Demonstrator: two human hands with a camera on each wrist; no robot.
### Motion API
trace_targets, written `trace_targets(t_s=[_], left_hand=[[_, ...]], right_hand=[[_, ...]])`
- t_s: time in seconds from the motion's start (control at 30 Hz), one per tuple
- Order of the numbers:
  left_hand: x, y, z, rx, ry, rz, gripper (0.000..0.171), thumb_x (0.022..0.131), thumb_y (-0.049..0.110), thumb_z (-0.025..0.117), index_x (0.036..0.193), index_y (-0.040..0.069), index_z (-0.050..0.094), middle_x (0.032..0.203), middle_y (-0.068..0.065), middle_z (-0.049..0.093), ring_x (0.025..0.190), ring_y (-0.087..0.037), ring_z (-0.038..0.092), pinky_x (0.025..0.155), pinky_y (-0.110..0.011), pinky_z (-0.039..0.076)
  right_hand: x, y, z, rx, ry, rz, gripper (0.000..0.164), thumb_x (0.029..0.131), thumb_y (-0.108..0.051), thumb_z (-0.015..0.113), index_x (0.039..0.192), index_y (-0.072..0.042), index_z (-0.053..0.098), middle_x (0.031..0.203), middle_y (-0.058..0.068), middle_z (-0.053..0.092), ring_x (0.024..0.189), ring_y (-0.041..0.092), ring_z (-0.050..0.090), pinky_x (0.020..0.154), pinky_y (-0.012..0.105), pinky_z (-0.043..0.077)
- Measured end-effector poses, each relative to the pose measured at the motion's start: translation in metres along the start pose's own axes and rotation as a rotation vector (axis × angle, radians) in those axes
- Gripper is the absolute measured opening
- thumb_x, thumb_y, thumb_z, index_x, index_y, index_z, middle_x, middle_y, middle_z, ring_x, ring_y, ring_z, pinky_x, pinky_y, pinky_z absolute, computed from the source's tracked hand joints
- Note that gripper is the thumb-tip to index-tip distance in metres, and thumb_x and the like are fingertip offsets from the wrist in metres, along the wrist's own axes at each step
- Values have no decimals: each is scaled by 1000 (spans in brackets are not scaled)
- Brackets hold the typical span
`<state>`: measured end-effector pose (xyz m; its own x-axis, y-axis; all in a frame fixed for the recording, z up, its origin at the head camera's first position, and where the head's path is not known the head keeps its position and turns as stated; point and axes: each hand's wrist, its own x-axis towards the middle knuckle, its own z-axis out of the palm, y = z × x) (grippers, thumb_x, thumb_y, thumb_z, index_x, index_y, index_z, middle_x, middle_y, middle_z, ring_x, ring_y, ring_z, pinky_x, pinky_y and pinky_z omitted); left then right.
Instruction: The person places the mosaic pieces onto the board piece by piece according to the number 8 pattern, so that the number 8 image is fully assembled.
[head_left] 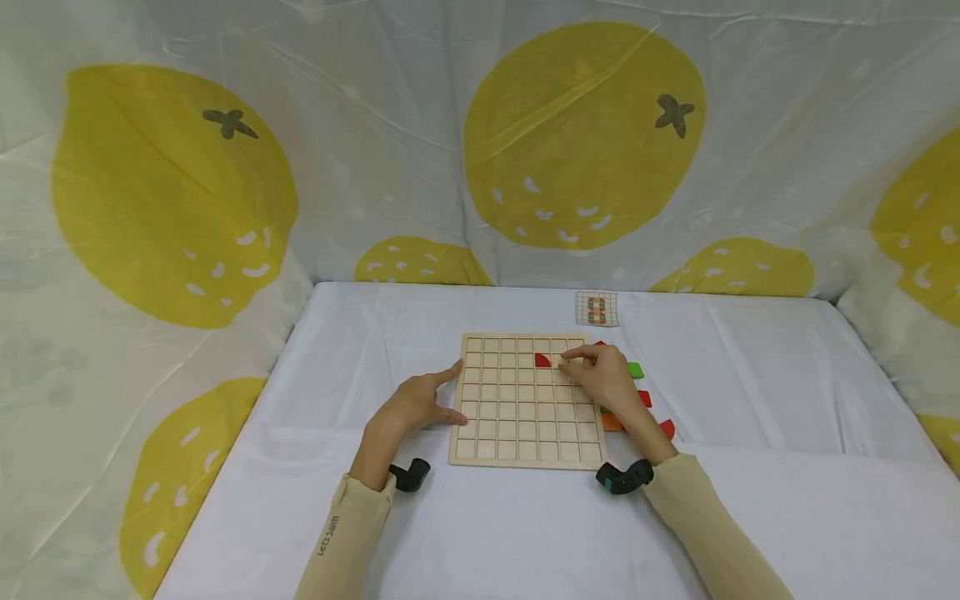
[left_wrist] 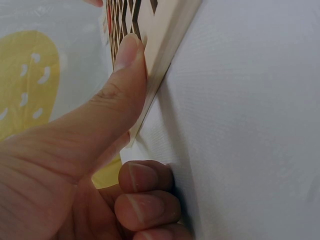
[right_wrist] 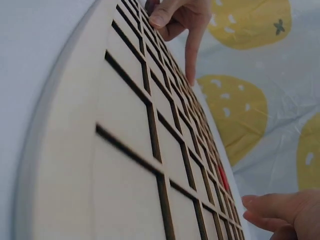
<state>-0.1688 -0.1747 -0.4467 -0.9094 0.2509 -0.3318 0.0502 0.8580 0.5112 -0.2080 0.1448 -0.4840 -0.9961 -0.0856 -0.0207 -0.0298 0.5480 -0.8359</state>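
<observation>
A square wooden board (head_left: 517, 408) with a raised grid lies flat on the white table. A red quarter-round piece (head_left: 542, 360) sits in a cell near its far side. My left hand (head_left: 414, 404) touches the board's left edge, its thumb and index finger spread apart; the thumb (left_wrist: 127, 55) rests on the rim and the other fingers bend beside it. Just right of the red piece, above the board, is my right hand (head_left: 603, 379). Its thumb and index fingertips are close together, and no piece shows between them in the right wrist view.
Right of the board lie loose pieces: a green one (head_left: 636, 370), a red one (head_left: 667, 428) and an orange one (head_left: 612, 422), partly behind the right hand. A small pattern card (head_left: 597, 309) lies beyond the board. A lemon-print curtain (head_left: 405, 150) hangs behind the table.
</observation>
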Motion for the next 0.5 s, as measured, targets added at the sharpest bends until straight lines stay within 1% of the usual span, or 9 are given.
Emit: trace_targets(t_s=[0.13,0.27,0.5], left_hand=[[0,0,1,5,3,-1,101,80,36,88,163,23,32,160,-21,44,149,-42,43,117,-57,42],[0,0,1,-3,1,-3,102,80,36,87,163,24,31,161,-21,43,149,-42,42,117,-57,42],[0,0,2,2,-3,-2,102,80,37,88,164,24,31,161,-21,43,149,-42,42,117,-57,42]], right_hand=[[-11,8,-17,-17,17,-2,26,93,-21,78,111,-3,79,55,-5,34,50,11,31,47,23,24],[-20,18,-34,-61,40,3,27,92,-19,79,111,0,78,55,-6,33,50,9,29,46,22,22],[-33,33,-56,-92,68,17,29,93,-22,79,115,-4,77,57,-4,32,49,12,30,46,23,24]])
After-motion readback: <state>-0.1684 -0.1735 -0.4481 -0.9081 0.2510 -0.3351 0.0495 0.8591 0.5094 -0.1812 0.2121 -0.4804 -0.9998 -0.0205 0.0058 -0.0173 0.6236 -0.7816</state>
